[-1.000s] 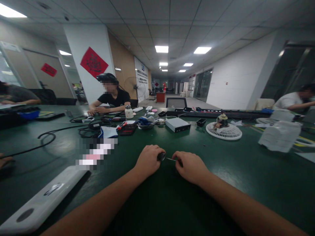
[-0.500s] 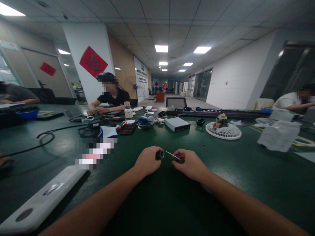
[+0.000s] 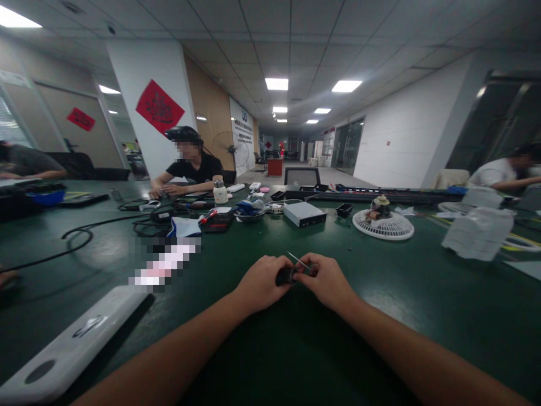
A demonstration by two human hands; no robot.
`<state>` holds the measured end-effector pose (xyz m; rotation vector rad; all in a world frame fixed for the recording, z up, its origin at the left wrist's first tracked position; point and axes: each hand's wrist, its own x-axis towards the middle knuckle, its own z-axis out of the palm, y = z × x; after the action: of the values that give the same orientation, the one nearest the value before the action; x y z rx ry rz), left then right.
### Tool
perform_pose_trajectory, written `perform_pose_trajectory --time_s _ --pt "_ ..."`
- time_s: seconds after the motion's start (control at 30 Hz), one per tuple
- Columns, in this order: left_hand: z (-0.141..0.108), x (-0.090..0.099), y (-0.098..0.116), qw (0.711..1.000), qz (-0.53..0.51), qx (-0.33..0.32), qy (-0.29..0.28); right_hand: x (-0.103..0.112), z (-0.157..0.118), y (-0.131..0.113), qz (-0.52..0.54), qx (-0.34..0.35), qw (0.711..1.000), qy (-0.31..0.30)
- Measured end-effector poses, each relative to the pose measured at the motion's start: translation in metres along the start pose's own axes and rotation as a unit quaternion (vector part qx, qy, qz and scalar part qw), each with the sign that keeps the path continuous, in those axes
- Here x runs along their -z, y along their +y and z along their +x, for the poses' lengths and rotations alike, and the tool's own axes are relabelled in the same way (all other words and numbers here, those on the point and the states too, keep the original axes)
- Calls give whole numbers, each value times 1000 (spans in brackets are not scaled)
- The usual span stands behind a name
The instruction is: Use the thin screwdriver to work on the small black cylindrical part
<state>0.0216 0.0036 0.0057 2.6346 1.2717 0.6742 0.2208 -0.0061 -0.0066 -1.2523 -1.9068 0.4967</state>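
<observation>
Near the middle of the green table (image 3: 406,287), my left hand (image 3: 262,282) is wrapped round a small dark cylinder (image 3: 285,276). My right hand (image 3: 327,280) pinches a thin metal rod (image 3: 298,260), which points up and to the left above the cylinder. The fingertips of my right hand are at the cylinder's right end, by its rim. What lies inside the right hand's curled fingers is hidden.
A long white device (image 3: 80,344) lies at the left front. Beyond my hands are a grey box (image 3: 304,214), a white fan grille (image 3: 382,225), a red-black case (image 3: 217,220) and cables (image 3: 80,231). A person (image 3: 196,163) sits across the table; others sit at both sides.
My hands have come together. The cylinder has moved right and turned, and its open end is now at my right fingertips. The rod points more steeply upward.
</observation>
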Motion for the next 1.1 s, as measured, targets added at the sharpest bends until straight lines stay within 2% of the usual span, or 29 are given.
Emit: perform_pose_trajectory --time_s 0.3,0.43,0.63,0.8,1.0,1.1 --pt "0 -1 1 1000 -17 -13 18 3 -3 -9 -42 51 998 -2" --pt "1 -1 0 999 -26 -19 13 -1 -5 -11 -53 23 998 13" --pt "5 -1 -7 997 -36 38 56 -2 -4 -10 -23 14 1000 13" --pt "6 0 -17 989 -36 95 111 4 -5 -11 -40 41 998 -38" --pt "6 0 -14 993 -12 58 103 1 -7 -16 -63 34 996 -48" --pt "6 1 -12 994 2 57 90 0 -8 -18 -75 51 994 -62"
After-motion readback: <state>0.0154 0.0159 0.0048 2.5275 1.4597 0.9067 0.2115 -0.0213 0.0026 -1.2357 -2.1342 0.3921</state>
